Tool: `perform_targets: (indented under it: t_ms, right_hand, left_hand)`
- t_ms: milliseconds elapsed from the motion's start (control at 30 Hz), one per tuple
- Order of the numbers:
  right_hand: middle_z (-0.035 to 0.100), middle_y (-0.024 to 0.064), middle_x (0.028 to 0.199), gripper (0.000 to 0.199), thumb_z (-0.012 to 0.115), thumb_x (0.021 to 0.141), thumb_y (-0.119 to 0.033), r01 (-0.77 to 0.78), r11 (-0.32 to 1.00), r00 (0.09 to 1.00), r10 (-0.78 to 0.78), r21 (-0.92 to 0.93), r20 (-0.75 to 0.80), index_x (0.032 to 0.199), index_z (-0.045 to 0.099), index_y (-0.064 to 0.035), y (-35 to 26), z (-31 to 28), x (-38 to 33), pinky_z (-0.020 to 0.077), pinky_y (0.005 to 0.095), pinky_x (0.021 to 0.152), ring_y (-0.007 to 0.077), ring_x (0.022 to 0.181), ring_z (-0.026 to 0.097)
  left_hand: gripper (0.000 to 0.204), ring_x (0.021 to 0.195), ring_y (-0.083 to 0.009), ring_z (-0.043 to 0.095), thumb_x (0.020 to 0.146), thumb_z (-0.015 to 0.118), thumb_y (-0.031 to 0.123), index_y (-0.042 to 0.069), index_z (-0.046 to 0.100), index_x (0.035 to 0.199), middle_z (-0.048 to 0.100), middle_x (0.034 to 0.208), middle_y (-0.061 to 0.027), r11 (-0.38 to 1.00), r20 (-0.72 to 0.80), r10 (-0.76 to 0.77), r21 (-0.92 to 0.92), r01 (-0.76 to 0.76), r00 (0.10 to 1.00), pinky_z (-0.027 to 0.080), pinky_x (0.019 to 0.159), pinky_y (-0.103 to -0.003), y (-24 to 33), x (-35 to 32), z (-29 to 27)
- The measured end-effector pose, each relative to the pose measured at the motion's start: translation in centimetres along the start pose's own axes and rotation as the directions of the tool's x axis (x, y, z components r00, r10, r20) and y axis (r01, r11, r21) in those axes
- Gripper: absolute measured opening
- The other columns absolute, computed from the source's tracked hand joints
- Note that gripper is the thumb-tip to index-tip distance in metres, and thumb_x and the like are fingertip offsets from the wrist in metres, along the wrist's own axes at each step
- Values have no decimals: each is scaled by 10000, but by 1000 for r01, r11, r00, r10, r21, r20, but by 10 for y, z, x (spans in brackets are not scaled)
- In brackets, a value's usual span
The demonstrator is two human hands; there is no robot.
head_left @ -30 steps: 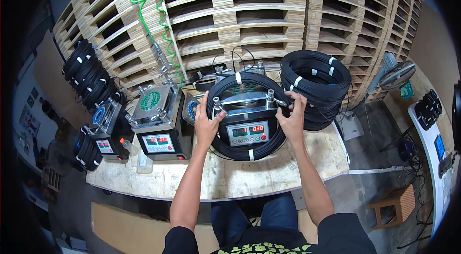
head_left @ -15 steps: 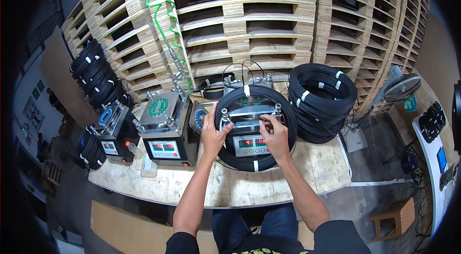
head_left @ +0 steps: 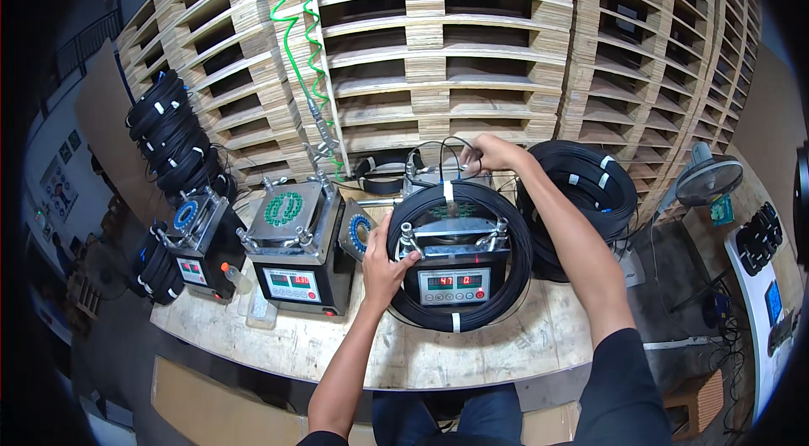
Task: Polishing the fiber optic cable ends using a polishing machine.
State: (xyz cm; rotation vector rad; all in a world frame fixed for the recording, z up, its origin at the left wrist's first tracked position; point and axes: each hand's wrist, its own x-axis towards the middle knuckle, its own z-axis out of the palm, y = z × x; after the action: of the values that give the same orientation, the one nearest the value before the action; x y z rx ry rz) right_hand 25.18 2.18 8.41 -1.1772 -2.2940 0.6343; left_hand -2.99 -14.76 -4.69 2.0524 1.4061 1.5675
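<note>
Holding the coil (head_left: 520,256) at left is the left hand (head_left: 385,273) — right hand (head_left: 493,153) is reaching toward the machine (head_left: 455,286)'s far end, grip unclear.

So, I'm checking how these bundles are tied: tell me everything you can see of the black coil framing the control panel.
The black cable coil is a thick round ring of many strands, plastic-looking, bound by white bands at top and bottom. Its opening faces the camera, and the control panel shows through it. The left hand grips its left side. Whether its lower edge touches the table is unclear.
</note>
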Motion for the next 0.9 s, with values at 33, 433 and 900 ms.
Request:
perform_targets:
  t_ms: [33, 433, 900]
  right_hand:
    - [714, 62, 829, 202, 765, 833, -134, -106, 994, 966, 101, 7, 238, 954, 691, 9, 4, 0, 9, 532, 289, 659, 136, 727, 651]
    - [702, 146, 770, 273, 786, 765, -210, 74, 968, 966, -10, -241, 258, 923, 714, 1, 10, 33, 26, 514, 368, 631, 263, 681, 657]
    - [674, 199, 787, 215, 750, 780, -68, 62, 991, 991, -76, -120, -112, 914, 626, 46, -7, 24, -14, 510, 413, 666, 315, 741, 663]
  left_hand:
    - [937, 1089, -403, 601, 757, 730, 616, 100, 421, 1475, 570, 1218, -229, 1000, 0, -2, 3, 2, 1000, 489, 918, -455, 0, 1, 0]
    - [929, 1079, -406, 608, 759, 746, 584, 76, 422, 1466, 574, 1214, -236, 1000, -17, 1, 1, -1, 1000, 495, 907, -453, 1, -2, -2]
    - [445, 1087, -346, 564, 891, 695, 339, 53, 641, 1228, 560, 1191, -204, 935, -116, 220, 308, -175, 969, 466, 923, -415, 3, 24, -22]
